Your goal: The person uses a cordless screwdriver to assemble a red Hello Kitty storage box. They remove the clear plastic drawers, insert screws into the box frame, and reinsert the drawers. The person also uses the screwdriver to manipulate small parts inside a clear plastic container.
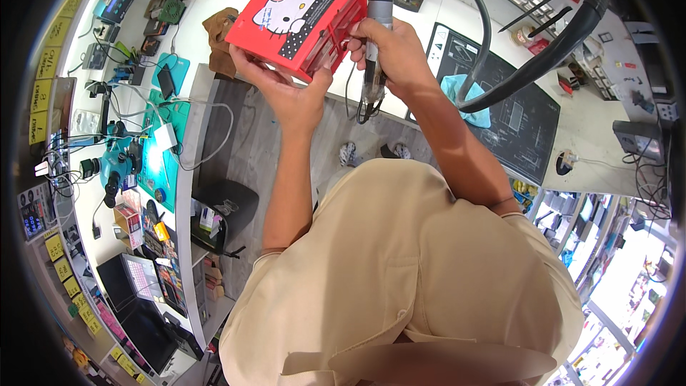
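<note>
A small red drawer box (323, 7) is held tilted above the white bench's edge, its top printed with a white cartoon cat and a red bow. My left hand (289, 93) supports its near lower side, fingers underneath and thumb against the front. At the box's right, my right hand (400, 53) has thumb and fingers closed at the drawer front. A grey and black pen-shaped power tool (379, 11) stands upright in view, crossing in front of my right hand and hiding part of it; whether the hand touches it is unclear. What the drawers hold is hidden.
A brown cloth or leather piece (220, 41) lies beside the box. To the right are a black work mat (518, 111), a light-blue cloth (468, 104) and a thick black hose (550, 64). A teal microscope (121, 164) and cables crowd the left bench; a black chair (229, 207) stands below.
</note>
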`<state>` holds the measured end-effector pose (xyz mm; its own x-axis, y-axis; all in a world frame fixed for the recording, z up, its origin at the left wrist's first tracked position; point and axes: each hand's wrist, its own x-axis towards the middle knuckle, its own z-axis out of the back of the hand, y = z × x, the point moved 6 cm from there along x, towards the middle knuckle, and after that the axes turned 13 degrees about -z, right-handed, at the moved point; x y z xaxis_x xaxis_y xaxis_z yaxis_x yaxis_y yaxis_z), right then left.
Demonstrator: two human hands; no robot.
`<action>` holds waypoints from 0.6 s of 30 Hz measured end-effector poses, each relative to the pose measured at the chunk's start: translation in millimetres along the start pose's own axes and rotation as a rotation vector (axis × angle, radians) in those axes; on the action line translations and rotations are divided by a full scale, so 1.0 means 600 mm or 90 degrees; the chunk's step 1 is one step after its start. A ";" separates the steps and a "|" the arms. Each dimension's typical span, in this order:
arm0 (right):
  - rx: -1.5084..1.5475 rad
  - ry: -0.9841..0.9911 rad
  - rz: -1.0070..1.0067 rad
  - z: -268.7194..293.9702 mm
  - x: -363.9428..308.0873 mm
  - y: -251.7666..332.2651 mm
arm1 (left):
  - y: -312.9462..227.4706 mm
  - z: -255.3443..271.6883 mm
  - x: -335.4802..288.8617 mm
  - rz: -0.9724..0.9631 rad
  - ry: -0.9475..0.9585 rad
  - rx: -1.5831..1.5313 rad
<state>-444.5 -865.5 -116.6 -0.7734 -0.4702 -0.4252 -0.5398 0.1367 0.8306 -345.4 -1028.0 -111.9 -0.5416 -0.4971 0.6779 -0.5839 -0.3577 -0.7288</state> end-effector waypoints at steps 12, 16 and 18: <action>-0.130 0.031 -0.003 0.012 -0.050 -0.009 | 0.001 0.012 0.031 -0.014 -0.038 -0.014; -0.232 0.152 -0.042 0.016 -0.102 -0.023 | -0.005 0.033 0.045 -0.007 -0.086 0.042; -0.298 0.194 -0.095 0.015 -0.114 -0.027 | -0.007 0.037 0.052 -0.021 -0.087 0.060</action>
<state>-386.1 -827.6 -104.2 -0.5326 -0.6941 -0.4843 -0.3775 -0.3174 0.8699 -346.2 -1059.7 -89.6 -0.4324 -0.5841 0.6869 -0.5375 -0.4446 -0.7165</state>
